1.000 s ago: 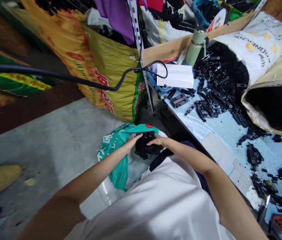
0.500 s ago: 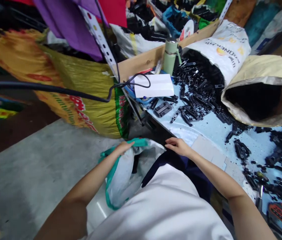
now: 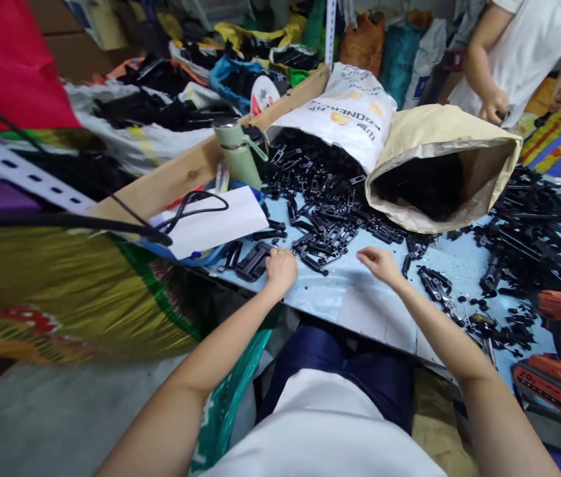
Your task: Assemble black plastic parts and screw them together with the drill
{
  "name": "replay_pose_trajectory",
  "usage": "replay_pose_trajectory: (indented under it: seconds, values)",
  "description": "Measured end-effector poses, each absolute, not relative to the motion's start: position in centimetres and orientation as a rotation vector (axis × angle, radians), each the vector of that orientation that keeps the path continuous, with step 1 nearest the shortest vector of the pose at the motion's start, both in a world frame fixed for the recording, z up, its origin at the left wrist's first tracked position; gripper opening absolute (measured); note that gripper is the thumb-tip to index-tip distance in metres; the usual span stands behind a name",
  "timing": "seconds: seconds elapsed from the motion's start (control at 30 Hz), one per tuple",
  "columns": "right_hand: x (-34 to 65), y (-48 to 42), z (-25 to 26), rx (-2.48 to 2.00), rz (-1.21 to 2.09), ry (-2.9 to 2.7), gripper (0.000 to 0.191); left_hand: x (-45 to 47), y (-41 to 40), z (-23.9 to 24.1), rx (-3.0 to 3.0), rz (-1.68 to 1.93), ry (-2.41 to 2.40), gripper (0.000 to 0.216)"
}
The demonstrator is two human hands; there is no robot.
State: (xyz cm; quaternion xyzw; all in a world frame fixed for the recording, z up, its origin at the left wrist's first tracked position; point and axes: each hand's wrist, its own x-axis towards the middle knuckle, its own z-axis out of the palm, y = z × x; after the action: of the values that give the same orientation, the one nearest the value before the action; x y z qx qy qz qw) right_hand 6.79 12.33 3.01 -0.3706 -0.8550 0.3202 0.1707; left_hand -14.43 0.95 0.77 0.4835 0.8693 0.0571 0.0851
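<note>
My left hand (image 3: 281, 268) is at the table's near edge with its fingers curled in. It overlaps the right end of a black rectangular plastic block (image 3: 254, 262); whether it grips the block or only rests beside it is hidden. Over the blue tabletop (image 3: 317, 291) my right hand (image 3: 379, 264) hovers, fingers stretched to the left, with nothing seen in them. Between and beyond the hands lies a heap of small black plastic parts (image 3: 327, 228). Down by my left leg hangs a green-edged white sack (image 3: 233, 397).
A white printed sack (image 3: 344, 112) and a tan paper sack (image 3: 439, 142) lie open on the table. A green flask (image 3: 238, 152), white paper (image 3: 215, 222) and black cable (image 3: 195, 199) are at left; an orange power drill (image 3: 558, 371) at right. Across stands a co-worker (image 3: 513, 66).
My left hand has let go of the sack's rim by my legs and come up to the table. My right hand has also risen over the tabletop. The view has turned right.
</note>
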Motion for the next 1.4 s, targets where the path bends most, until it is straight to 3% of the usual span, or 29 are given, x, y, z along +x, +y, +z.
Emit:
replay_pose_trajectory:
  seconds: [0.2,0.3,0.4,0.57,0.77,1.0,1.2,1.4]
  values:
    - [5.5,25.3,4.8,-1.719,0.433,-2.112,0.034,-13.8,-0.4,-1.4,1.609,0.826,2.357,0.027]
    - [2.9,29.7,4.9,-2.086,0.358,-1.873,0.060,-11.3,-1.3,-2.2,1.705,1.050,2.105,0.021]
    - [0.9,32.1,4.5,-2.197,0.412,-1.853,0.078,-8.5,-2.0,-2.6,1.717,1.024,1.957,0.018]
    - [1.1,32.9,4.2,-2.009,0.473,-2.050,0.058,-6.2,-2.3,-2.2,1.767,1.004,1.874,0.027]
    - [8.1,28.5,4.5,-1.862,0.343,-2.076,0.030,-5.7,-2.2,-1.9,1.792,1.036,1.808,0.034]
    - [18.7,19.0,5.9,-1.505,0.594,-1.937,0.045,-4.5,-2.4,-2.1,1.753,1.084,1.721,0.035]
    - [19.1,12.8,7.5,-1.359,1.156,-2.727,0.039,-3.7,-2.6,-2.1,1.677,1.078,1.686,0.033]
    - [13.8,6.2,1.7,-1.764,0.633,-2.456,0.048,-3.0,-3.1,-1.7,1.639,1.134,1.654,0.034]
